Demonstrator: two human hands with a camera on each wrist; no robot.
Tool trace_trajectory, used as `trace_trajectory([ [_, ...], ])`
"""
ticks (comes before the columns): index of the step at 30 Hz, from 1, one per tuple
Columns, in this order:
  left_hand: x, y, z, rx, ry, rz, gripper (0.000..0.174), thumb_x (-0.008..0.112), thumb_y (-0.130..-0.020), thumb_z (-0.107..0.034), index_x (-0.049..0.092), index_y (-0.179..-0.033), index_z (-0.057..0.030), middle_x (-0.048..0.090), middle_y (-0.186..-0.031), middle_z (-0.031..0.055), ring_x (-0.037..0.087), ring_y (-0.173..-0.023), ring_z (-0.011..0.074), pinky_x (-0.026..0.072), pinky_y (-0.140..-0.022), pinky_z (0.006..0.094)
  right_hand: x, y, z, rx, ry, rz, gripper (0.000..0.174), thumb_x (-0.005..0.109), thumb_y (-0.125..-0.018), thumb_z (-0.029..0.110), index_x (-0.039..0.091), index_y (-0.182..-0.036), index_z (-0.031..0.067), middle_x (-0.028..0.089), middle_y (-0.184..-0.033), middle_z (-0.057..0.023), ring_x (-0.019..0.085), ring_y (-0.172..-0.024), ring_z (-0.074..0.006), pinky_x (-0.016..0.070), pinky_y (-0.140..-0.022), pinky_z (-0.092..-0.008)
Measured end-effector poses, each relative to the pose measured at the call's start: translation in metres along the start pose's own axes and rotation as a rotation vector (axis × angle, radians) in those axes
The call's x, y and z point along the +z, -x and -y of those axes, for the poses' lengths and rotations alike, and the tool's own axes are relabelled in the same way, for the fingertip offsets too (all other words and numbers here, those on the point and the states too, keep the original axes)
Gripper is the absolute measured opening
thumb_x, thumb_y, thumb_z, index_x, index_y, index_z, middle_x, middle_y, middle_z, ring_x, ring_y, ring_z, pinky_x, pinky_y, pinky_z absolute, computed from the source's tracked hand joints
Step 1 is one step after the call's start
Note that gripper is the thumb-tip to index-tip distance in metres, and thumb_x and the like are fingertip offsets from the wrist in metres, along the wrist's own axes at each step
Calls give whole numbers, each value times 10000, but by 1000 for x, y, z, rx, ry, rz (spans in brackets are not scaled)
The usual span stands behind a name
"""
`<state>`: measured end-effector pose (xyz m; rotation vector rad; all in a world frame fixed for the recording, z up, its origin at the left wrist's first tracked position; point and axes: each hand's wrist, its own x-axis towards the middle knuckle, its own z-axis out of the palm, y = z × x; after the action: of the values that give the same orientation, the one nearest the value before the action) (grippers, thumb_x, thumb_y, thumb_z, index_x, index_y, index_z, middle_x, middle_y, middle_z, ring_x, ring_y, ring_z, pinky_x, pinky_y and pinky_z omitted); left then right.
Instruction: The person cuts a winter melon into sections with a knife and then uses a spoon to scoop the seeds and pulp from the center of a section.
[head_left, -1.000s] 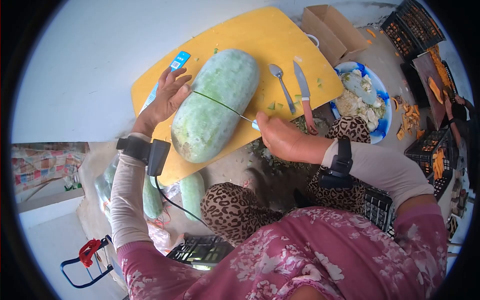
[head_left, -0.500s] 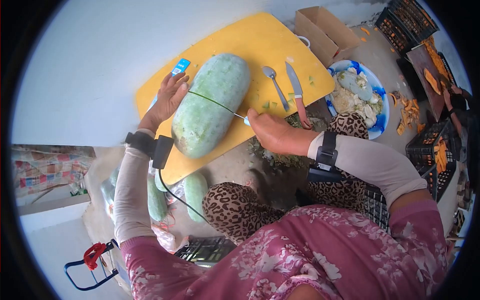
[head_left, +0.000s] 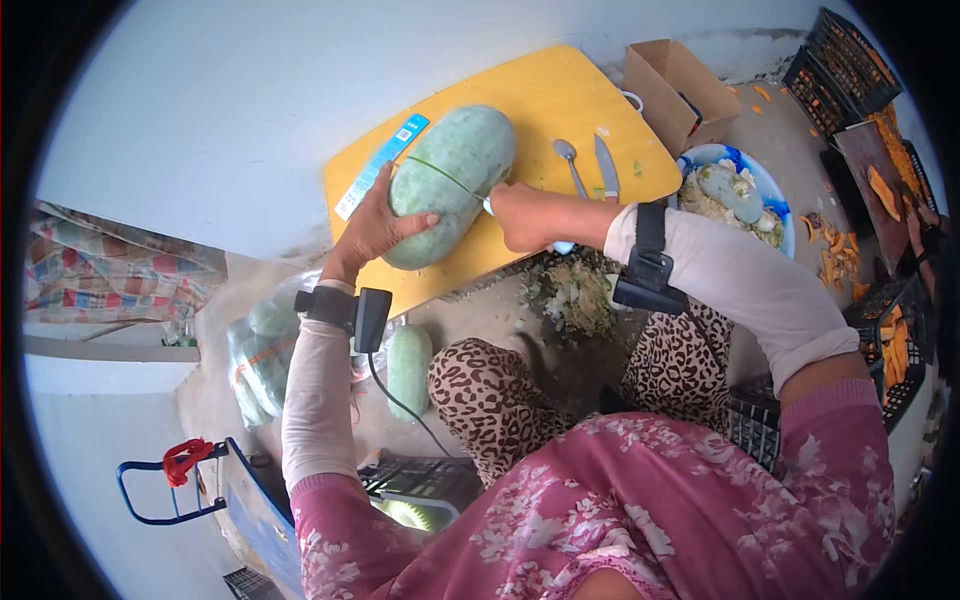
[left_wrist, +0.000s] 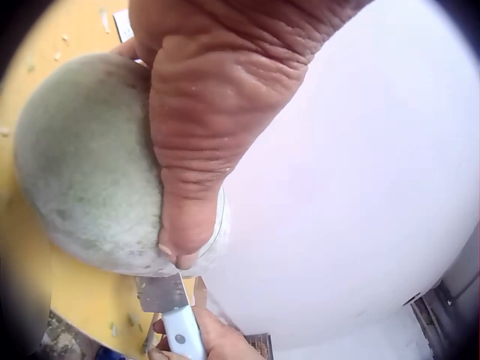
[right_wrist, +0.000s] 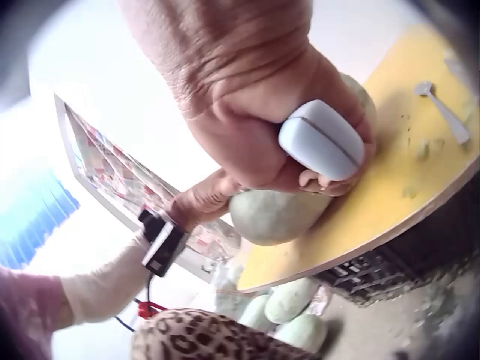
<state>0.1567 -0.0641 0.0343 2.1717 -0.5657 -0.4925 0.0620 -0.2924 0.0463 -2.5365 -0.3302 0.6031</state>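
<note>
A large pale-green melon (head_left: 430, 232) lies on the yellow board (head_left: 560, 90), with a dark cut line running across it. My left hand (head_left: 375, 225) rests on the melon's near left end, thumb spread over the rind. At the cut's right end, my right hand (head_left: 535, 215) grips the light-blue handle (left_wrist: 183, 330) of a knife. Part of the blade (left_wrist: 160, 294) shows in the left wrist view; the rest is hidden by the melon. In the right wrist view the handle's butt (right_wrist: 322, 140) sticks out of my fist.
A spoon (head_left: 566, 152), a second knife (head_left: 606, 160) and a blue packet (head_left: 385, 162) lie on the board. Right of it stand a cardboard box (head_left: 690, 80) and a basin (head_left: 787, 205) of scraps. More melons (head_left: 408, 370) lie on the floor below.
My left hand has moved down to the melon's near end. The melon is turned somewhat, the right hand is tilted differently, and the whole head view has shifted.
</note>
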Motion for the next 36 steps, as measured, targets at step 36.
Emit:
trace_trajectory([
  [36,50,33,-17,142,-687,-331,1183,861,-510,-538,295,-1417,-30,518,-1184,257,530,-1078,458,476,-894,488,66,9,-33,-96,-192,-275,207,497,-840,16,419,-971,-124,582,-839,-362,611,-835,-494,478,-714,-503],
])
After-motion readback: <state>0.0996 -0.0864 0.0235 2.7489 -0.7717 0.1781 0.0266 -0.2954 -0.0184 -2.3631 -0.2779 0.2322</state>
